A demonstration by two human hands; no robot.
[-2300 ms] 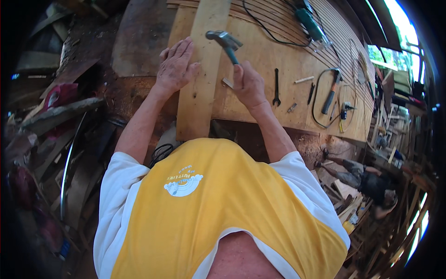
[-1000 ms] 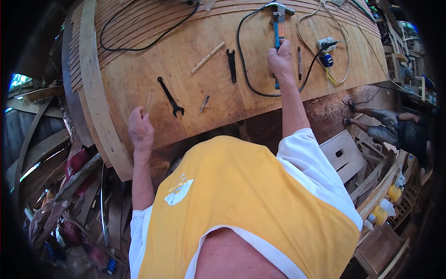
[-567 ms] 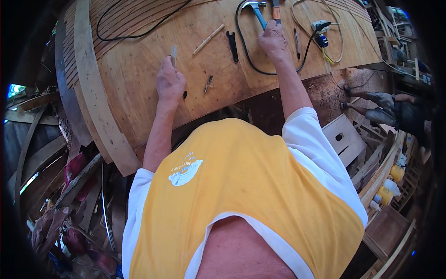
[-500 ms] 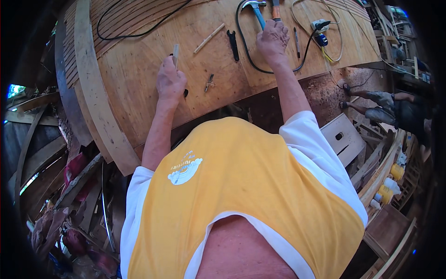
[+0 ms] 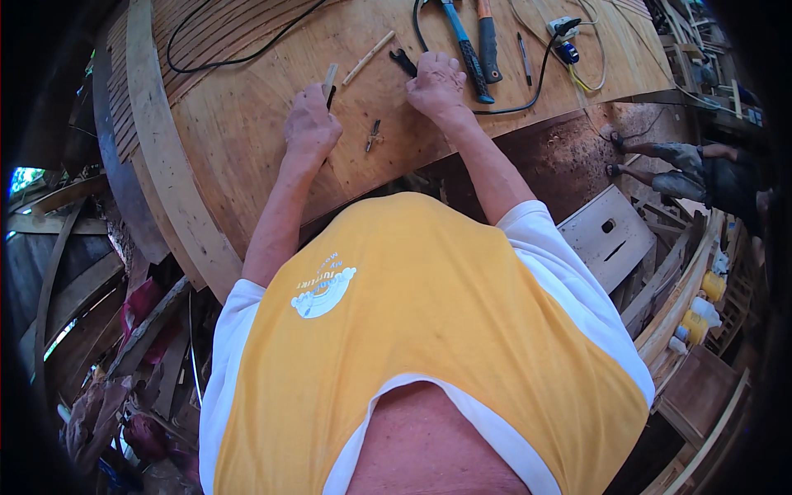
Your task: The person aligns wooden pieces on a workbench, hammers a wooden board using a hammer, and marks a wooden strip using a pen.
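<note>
My left hand (image 5: pixel 312 130) is closed around a narrow tool that looks like a chisel (image 5: pixel 332 75); its flat pale blade sticks out past the fingers, with a dark part below. My right hand (image 5: pixel 437 87) lies closed over the lower end of a black open-ended spanner (image 5: pixel 402 59), whose forked head still shows. Right of it are a claw hammer (image 5: pixel 470 62) with a blue and black handle and a tool with an orange and grey handle (image 5: pixel 488 49). Between my hands lies a small dark metal piece (image 5: pixel 373 136), too small to name.
On the wooden tabletop (image 5: pixel 247 165) lie a thin wooden stick (image 5: pixel 368 58), a pen-like item (image 5: pixel 525 59) and black cable (image 5: pixel 223 63). A white socket block (image 5: pixel 563 30) with cords sits at the right. Long boards (image 5: pixel 169 148) line the left edge. A person (image 5: pixel 693 172) is beyond, at right.
My right hand has moved left, off the hammer and orange-handled tool, and onto the spanner. My left hand has shifted slightly up and right, turning the chisel-like tool.
</note>
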